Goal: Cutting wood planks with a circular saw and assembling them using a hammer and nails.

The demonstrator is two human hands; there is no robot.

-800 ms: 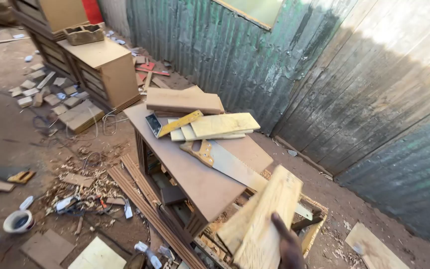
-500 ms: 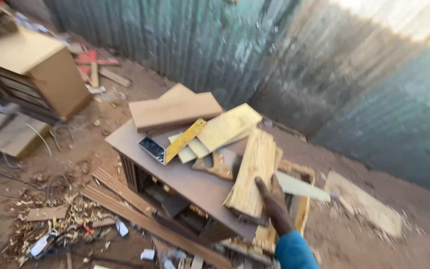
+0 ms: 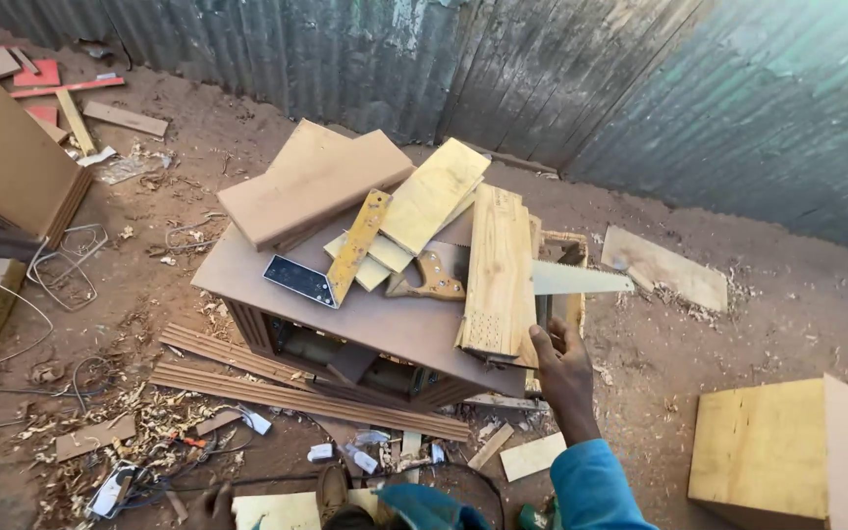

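We noted a dirt floor [image 3: 738,324] fenced by corrugated metal walls [image 3: 640,88], the bench [image 3: 385,319] heaped with offcuts. Our right hand [image 3: 561,368] gripped the plank's [image 3: 498,270] near end at the bench's edge. The plank hid part of a handsaw [image 3: 561,282]; our left hand stayed out of view; open ground lay rightward.

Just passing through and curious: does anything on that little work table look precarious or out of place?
Yes. The pale plywood plank lies across the handsaw and juts past the brown tabletop's edge, where the right hand grips it. Offcut boards are heaped crookedly, and shavings litter the dirt floor.
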